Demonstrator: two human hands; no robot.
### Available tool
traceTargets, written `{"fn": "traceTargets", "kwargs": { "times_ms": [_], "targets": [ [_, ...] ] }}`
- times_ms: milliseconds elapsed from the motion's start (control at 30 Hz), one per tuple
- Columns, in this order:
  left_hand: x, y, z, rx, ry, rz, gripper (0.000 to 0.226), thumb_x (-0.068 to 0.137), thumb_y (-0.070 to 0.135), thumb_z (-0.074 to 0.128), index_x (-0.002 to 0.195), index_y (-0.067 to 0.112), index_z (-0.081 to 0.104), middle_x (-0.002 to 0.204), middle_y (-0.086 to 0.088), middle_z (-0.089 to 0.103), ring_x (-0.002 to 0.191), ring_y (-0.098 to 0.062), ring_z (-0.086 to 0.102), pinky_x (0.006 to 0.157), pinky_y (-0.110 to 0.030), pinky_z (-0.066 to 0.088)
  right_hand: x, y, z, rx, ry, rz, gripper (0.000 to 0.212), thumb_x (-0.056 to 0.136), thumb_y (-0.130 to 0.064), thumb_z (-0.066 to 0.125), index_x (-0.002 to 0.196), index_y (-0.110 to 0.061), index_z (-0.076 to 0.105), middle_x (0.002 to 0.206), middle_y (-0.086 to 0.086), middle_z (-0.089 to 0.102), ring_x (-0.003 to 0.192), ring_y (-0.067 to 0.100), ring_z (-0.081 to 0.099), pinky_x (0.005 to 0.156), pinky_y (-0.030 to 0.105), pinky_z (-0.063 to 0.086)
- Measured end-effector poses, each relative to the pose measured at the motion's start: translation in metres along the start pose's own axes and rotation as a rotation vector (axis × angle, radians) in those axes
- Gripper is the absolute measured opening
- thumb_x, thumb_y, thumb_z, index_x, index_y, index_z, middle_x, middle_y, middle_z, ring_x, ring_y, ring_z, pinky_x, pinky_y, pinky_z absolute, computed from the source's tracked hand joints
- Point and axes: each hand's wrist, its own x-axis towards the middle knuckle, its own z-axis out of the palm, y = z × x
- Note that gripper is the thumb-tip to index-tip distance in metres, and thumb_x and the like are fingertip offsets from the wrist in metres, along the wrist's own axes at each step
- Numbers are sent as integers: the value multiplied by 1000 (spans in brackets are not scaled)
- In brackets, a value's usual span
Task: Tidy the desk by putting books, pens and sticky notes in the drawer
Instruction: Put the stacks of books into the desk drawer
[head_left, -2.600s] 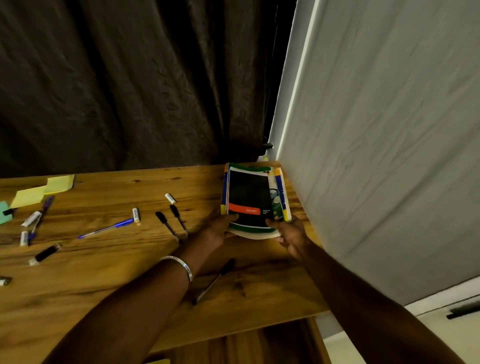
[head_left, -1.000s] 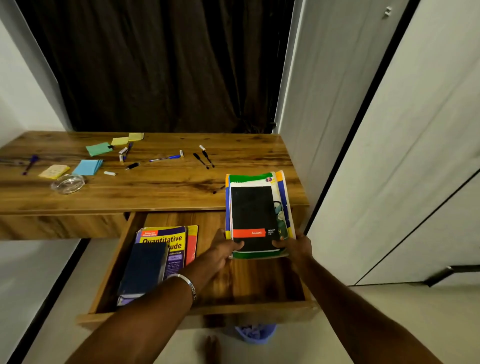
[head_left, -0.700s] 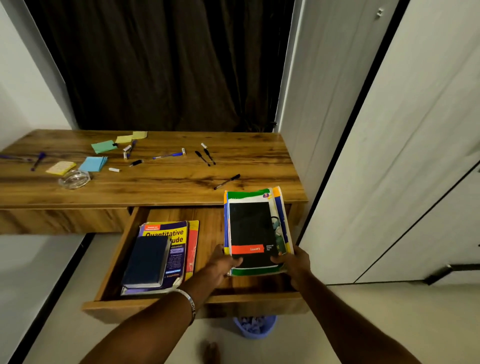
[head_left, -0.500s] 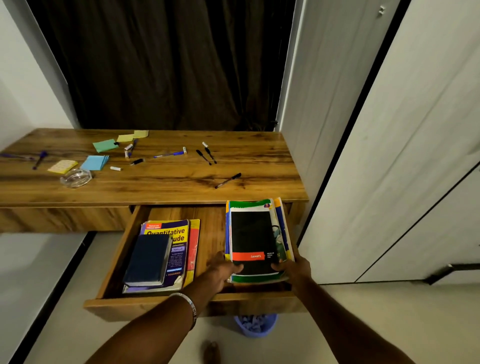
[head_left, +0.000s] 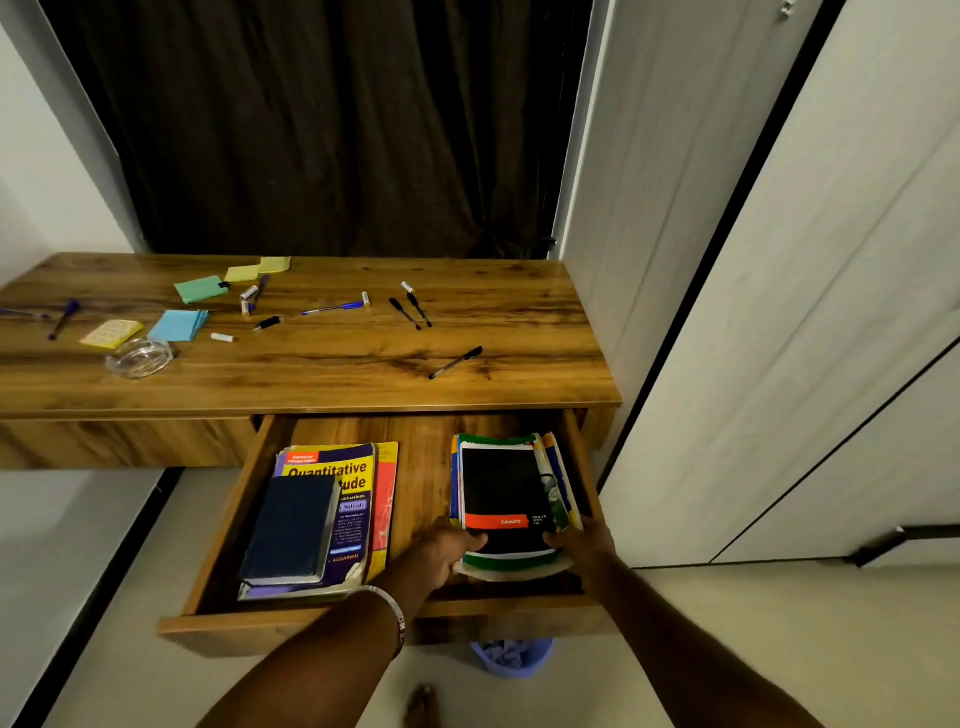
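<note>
A stack of books (head_left: 506, 486) with a black-and-red cover on top is low inside the right half of the open wooden drawer (head_left: 332, 621). My left hand (head_left: 441, 553) grips its near left corner and my right hand (head_left: 584, 543) its near right corner. In the drawer's left half a dark blue book (head_left: 291, 527) lies on a yellow book (head_left: 358, 475). On the desk (head_left: 311, 382) lie several pens, among them a black pen (head_left: 456, 362) and a blue pen (head_left: 332, 308), plus sticky notes in green (head_left: 200, 289), blue (head_left: 177, 325) and yellow (head_left: 110, 333).
A glass ashtray (head_left: 138, 357) sits near the desk's front left. A blue waste bin (head_left: 511, 657) stands on the floor under the drawer front. White wardrobe doors (head_left: 779, 312) close off the right side, and a dark curtain (head_left: 337, 130) hangs behind the desk.
Both hands carried the stack of books off the desk's right end, back toward me and down into the right half of the open drawer.
</note>
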Motion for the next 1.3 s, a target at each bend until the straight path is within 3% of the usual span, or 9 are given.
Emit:
{"fn": "traceTargets", "kwargs": {
  "times_ms": [133,267,367,600,700,800,933,1067,1300],
  "targets": [
    [3,0,1,46,-12,-8,62,81,18,74,133,5,44,133,-10,54,121,-30,51,102,-39,45,8,1,0,-39,-21,22,43,75,10,72,114,-4,60,87,3,64,84,25,62,63,31,52],
    [11,-6,4,114,-3,20,55,77,20,77,126,6,55,125,-12,62,115,-29,57,100,-38,47,15,8,-2,-100,-31,48,38,76,7,73,106,-12,59,102,9,65,88,23,62,65,31,53],
    [17,-14,6,208,9,17,58,74,28,80,124,10,57,123,-10,63,115,-28,57,101,-41,46,18,14,-5,-166,-42,52,45,78,9,69,118,-9,57,101,6,64,96,24,61,69,31,56],
    [12,-17,10,206,20,2,53,84,16,70,130,2,47,130,-10,54,123,-29,50,100,-31,41,16,18,-8,-285,-82,107,42,85,3,63,124,-9,53,98,5,61,84,20,61,61,31,55],
    [14,-24,12,220,18,-38,44,89,6,62,130,-2,47,132,-16,52,116,-29,51,96,-32,41,16,15,-9,-323,-82,132,42,85,3,63,124,-6,52,103,8,60,92,23,60,58,27,50],
    [11,-28,11,215,36,-31,35,90,1,56,124,-3,52,127,-22,56,108,-30,54,96,-38,44,20,16,-9,-313,-114,160,42,85,2,62,125,-5,53,108,11,62,100,28,61,71,34,56],
    [3,-27,11,247,27,0,31,89,-2,53,120,-7,53,92,-12,55,90,-23,49,73,-32,44,21,20,-9,-329,-96,143,40,83,-4,68,121,-4,54,114,13,62,107,29,59,93,40,52],
    [0,-26,6,254,10,-10,34,87,-4,48,121,-9,50,75,-4,48,69,-16,46,64,-30,42,18,21,-11,-339,-63,114,26,86,-9,64,111,-6,57,102,11,64,98,27,62,84,36,54],
    [-4,-29,-5,148,18,63,25,93,5,52,118,2,54,97,-7,56,89,-20,51,79,-30,44,2,18,-13,-345,-36,17,11,89,-11,62,95,-17,56,98,7,64,89,20,63,72,30,54]
  ]
}}
